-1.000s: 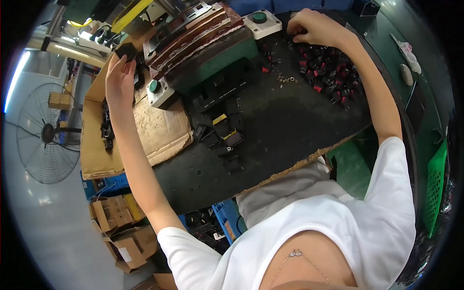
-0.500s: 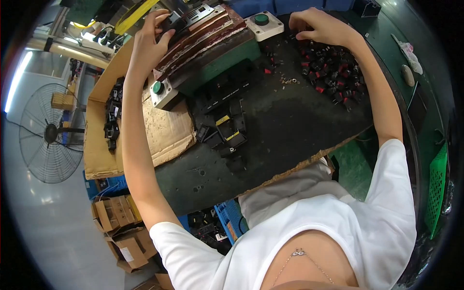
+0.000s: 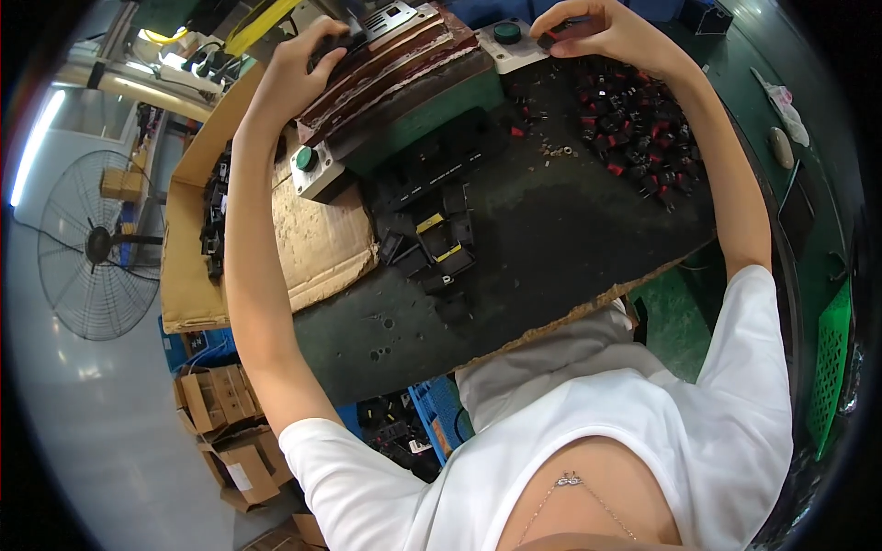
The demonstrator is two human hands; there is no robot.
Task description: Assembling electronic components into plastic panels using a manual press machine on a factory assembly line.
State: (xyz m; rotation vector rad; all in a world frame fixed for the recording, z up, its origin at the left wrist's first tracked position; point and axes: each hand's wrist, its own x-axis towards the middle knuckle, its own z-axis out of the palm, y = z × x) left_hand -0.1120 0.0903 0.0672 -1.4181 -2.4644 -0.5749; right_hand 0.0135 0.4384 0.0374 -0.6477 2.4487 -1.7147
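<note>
Though small, black part [image 3: 560,35] w/in right hand [image 3: 602,32].

The left hand [image 3: 303,60] hides what its fingers grip; the press block's [image 3: 404,83] top is cropped.

I count two green push buttons on grey boxes, one [image 3: 307,158] at the left corner of the press block [image 3: 404,92], one [image 3: 506,33] at its right. Two yellow-labelled black parts [image 3: 439,239] lie just below that block. The red-and-black switches [image 3: 634,129] to its right are too many to count.
</note>
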